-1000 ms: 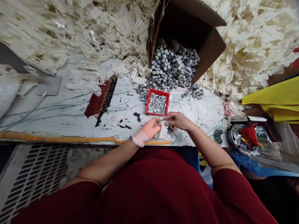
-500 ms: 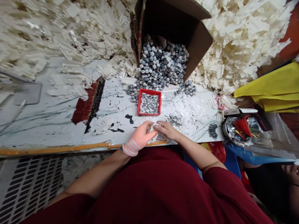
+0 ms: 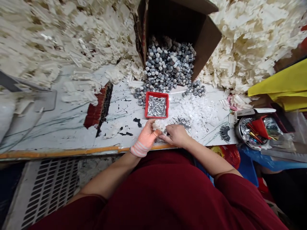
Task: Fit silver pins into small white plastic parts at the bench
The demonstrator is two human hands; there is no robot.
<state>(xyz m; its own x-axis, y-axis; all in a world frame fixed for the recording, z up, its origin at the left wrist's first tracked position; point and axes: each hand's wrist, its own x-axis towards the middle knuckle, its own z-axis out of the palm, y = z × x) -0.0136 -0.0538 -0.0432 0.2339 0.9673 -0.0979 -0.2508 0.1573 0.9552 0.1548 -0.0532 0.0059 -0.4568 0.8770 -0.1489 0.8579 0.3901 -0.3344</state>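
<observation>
White plastic pieces (image 3: 158, 125) sit just below the red tray (image 3: 157, 93), clenched in my gloved left hand (image 3: 146, 139) while my right hand (image 3: 175, 135) grasps them from the other side, keeping them close to the tray's silver pins (image 3: 156, 106).

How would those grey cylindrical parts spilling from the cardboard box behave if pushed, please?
The grey cylindrical parts would probably roll, being short and round. The pile likely slides easily, since some have spread loose onto the bench.
</observation>
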